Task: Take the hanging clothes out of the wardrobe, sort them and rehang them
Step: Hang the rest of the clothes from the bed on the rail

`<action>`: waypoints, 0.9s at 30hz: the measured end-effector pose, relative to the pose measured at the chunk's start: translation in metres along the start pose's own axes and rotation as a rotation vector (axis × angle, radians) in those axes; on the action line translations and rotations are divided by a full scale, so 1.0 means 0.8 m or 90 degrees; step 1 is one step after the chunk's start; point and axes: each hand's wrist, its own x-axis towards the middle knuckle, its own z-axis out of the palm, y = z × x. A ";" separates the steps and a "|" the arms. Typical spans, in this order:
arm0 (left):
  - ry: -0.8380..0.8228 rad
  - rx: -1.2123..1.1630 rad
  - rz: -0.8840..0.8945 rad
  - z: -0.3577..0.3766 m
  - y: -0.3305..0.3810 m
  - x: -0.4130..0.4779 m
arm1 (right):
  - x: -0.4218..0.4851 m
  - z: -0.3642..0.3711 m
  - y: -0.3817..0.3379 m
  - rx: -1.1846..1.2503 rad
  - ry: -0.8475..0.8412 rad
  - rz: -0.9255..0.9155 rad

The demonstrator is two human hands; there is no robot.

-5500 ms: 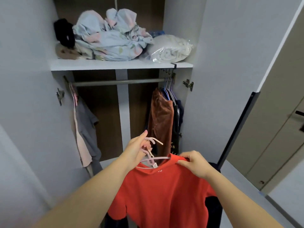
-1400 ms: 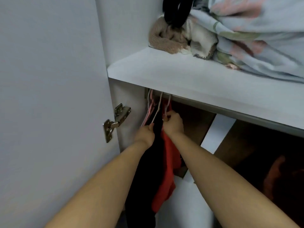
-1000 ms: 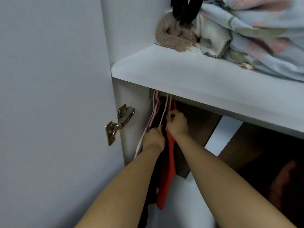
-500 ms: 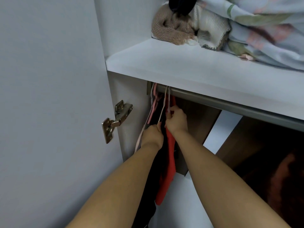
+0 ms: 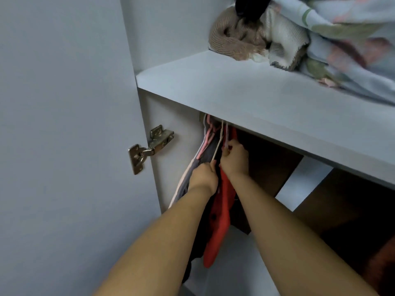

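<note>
Both my hands reach under the white shelf (image 5: pixel 245 97) at the wardrobe's left end. My right hand (image 5: pixel 235 159) pinches the pale hanger (image 5: pixel 227 133) that carries the red top (image 5: pixel 220 221), which hangs straight down. My left hand (image 5: pixel 204 176) grips the neighbouring white hanger (image 5: pixel 218 146) with a dark garment (image 5: pixel 197 242) below it. Grey and pink clothes (image 5: pixel 192 167) on further hangers press against the left wall. The rail is hidden behind the shelf edge.
The open door (image 5: pixel 64 146) with its metal hinge (image 5: pixel 149 146) stands close on the left. On the shelf lie a beige knit (image 5: pixel 233 39), a white knit (image 5: pixel 286 39) and a floral blanket (image 5: pixel 352 45). A brownish garment (image 5: pixel 382 265) shows at the lower right.
Since the earliest frame the red top went from in front of me to the left end of the rail. In the last second my hands have stayed on the hangers; only the camera shifted.
</note>
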 end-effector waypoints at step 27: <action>0.024 -0.100 -0.064 -0.094 -0.036 -0.150 | -0.101 -0.025 -0.018 0.043 0.117 -0.065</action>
